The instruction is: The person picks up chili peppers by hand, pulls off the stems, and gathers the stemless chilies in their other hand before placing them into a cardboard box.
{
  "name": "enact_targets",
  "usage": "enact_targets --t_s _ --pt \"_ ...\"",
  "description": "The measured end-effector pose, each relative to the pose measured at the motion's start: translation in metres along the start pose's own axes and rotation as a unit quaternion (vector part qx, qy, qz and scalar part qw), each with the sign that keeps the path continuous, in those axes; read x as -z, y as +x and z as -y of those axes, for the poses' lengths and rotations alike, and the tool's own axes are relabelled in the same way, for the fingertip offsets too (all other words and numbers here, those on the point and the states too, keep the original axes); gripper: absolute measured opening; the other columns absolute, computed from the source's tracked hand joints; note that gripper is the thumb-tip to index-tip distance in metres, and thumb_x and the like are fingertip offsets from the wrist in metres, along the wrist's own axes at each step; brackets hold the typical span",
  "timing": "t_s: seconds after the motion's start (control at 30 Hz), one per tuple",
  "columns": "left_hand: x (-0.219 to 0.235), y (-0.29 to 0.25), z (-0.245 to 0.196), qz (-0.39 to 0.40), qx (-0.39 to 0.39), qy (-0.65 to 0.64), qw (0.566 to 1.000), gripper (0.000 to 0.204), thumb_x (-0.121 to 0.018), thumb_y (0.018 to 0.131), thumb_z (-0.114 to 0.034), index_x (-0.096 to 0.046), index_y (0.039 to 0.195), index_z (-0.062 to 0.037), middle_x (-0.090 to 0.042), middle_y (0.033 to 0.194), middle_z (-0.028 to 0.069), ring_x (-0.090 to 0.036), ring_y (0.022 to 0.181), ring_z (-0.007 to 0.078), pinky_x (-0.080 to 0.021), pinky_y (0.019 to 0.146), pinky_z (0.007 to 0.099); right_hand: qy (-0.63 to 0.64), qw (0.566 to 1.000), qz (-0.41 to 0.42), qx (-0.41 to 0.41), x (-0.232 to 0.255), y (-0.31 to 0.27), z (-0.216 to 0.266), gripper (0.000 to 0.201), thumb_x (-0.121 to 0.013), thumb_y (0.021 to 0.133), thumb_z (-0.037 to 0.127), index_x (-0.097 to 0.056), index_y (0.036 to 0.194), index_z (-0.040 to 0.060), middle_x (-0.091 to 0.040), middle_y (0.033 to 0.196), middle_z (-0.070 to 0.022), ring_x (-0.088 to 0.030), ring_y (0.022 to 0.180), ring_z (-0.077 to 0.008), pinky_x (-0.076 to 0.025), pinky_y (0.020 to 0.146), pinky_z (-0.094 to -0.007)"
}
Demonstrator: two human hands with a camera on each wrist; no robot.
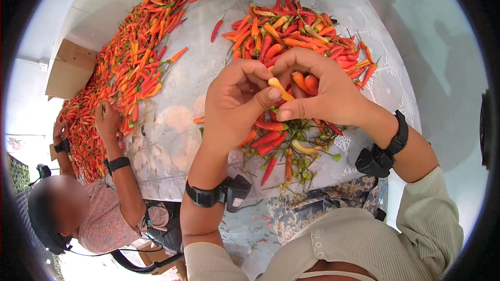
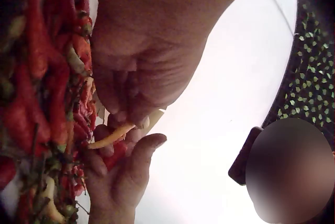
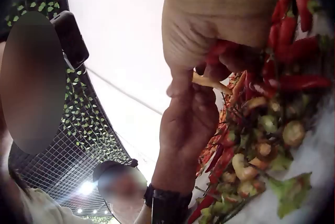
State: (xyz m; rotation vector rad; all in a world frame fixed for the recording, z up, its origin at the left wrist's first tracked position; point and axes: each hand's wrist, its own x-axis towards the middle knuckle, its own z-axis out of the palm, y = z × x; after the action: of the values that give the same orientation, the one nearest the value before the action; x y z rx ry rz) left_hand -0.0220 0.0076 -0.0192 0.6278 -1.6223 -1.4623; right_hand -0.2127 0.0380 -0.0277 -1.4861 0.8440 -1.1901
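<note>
A pale yellow chili pepper (image 1: 280,89) is held between both hands over the table. My left hand (image 1: 229,101) pinches its upper end with thumb and fingers. The thumb and fingers of my right hand (image 1: 325,91) grip the other end. Tucked in the right palm are orange and red chilies (image 1: 311,84); a red chili (image 2: 116,155) also shows there in the left wrist view. In the right wrist view the yellow chili (image 3: 212,82) sticks out between the two hands. Below the hands lie loose red chilies (image 1: 269,139) and a heap of green stems (image 1: 298,166).
A pile of red and orange chilies (image 1: 291,28) lies just beyond my hands. Along the left spreads a far larger chili heap (image 1: 130,67), where another person's hand (image 1: 107,119) rests. Cardboard boxes (image 1: 71,70) stand at the edges of the patterned tablecloth (image 1: 172,93).
</note>
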Motion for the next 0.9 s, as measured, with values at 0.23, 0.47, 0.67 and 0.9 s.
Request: enact_targets --t_s 0.23,0.47,0.67,0.9 --pt "-0.003 0.001 -0.004 -0.039 0.038 0.034 0.998 0.018 -0.066 0.09 -0.014 -0.062 0.104 -0.0027 -0.064 0.091 0.0043 -0.059 0.078 0.0092 -0.047 0.068 0.023 0.071 0.988 -0.12 -0.073 0.007 0.004 0.0 0.025 -0.065 0.092 0.024 -0.059 0.104 0.0038 -0.056 0.073 0.0031 -0.053 0.06 -0.0031 -0.043 0.051 -0.0208" --pt "-0.02 0.0 0.007 -0.043 -0.168 0.536 0.826 0.017 -0.077 0.073 -0.016 -0.067 0.084 -0.0071 -0.057 0.082 0.0065 -0.055 0.079 0.0236 -0.044 0.071 0.0363 0.125 0.944 -0.302 -0.051 0.006 0.007 -0.002 0.023 -0.057 0.096 0.022 -0.056 0.112 0.0051 -0.053 0.07 -0.0004 -0.054 0.055 -0.009 -0.041 0.046 -0.0224" --pt "-0.034 -0.003 0.005 -0.047 -0.089 0.585 0.805 0.018 -0.077 0.069 -0.017 -0.067 0.08 -0.008 -0.054 0.081 0.0078 -0.052 0.085 0.0284 -0.041 0.076 0.0405 0.076 0.955 -0.282 -0.055 0.004 0.005 0.005 0.026 -0.057 0.096 0.024 -0.054 0.111 0.0024 -0.056 0.069 -0.0023 -0.055 0.052 -0.0081 -0.043 0.044 -0.0218" --pt "-0.022 -0.002 0.007 -0.09 -0.058 0.468 0.877 0.011 -0.072 0.073 -0.013 -0.066 0.078 -0.0058 -0.056 0.08 0.0096 -0.054 0.081 0.0284 -0.041 0.074 0.0403 0.085 0.964 -0.248 -0.046 0.008 0.003 0.006 0.022 -0.063 0.092 0.022 -0.059 0.103 0.003 -0.054 0.07 0.0004 -0.046 0.05 -0.0045 -0.036 0.043 -0.0203"
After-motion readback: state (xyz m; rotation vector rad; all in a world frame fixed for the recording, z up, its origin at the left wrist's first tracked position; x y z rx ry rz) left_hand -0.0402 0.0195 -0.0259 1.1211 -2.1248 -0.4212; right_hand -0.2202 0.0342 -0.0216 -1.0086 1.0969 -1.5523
